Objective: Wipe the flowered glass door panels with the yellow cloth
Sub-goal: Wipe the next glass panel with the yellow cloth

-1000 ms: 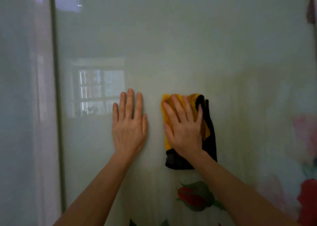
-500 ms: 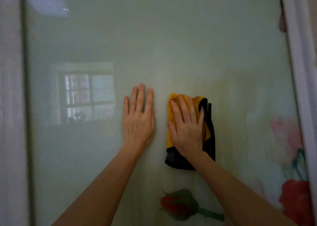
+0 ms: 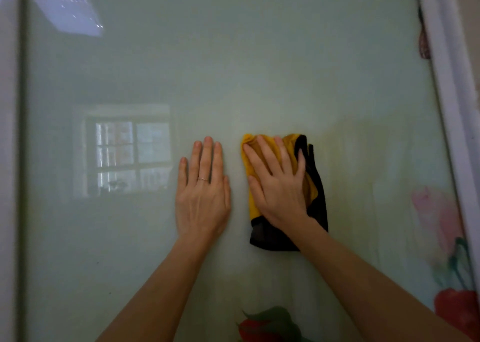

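A pale green glass door panel (image 3: 233, 69) fills the view, with red roses printed at its bottom and right. My right hand (image 3: 276, 183) lies flat on a folded yellow cloth with a black edge (image 3: 315, 212), pressing it against the middle of the glass. My left hand (image 3: 202, 191) rests flat on the bare glass just left of the cloth, fingers together and pointing up, holding nothing. A ring sits on one of its fingers.
A white door frame (image 3: 452, 108) runs down the right edge and another upright (image 3: 10, 160) down the left. The glass reflects a window (image 3: 130, 157) at the left. A red rose print (image 3: 265, 326) shows below the cloth, another rose (image 3: 457, 308) at lower right.
Both hands stay side by side on the glass. The view has shifted, so the right frame came into sight and the roses slid left.
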A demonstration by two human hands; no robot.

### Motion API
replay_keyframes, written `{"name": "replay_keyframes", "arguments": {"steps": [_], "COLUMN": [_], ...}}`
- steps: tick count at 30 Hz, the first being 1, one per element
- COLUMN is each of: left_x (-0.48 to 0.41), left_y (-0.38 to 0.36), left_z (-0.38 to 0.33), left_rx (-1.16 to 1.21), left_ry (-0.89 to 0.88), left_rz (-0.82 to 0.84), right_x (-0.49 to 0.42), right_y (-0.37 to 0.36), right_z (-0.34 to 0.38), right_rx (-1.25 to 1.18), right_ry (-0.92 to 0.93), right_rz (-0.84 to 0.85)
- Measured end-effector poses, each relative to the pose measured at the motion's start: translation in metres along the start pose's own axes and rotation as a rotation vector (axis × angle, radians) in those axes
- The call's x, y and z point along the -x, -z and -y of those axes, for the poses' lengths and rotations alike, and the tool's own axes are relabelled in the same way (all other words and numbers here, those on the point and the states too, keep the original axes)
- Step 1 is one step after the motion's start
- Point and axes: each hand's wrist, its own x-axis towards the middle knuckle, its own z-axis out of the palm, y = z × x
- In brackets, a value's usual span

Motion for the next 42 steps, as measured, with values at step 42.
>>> {"name": "replay_keyframes", "arguments": {"steps": [42], "left_x": [0.001], "left_y": [0.000], "left_z": [-0.002], "left_rx": [0.000], "left_ry": [0.001], "left_rz": [0.015], "right_x": [0.012], "right_y": [-0.007], "right_z": [-0.001], "right_rx": [0.089], "right_ry": [-0.505], "right_rz": [-0.111]}}
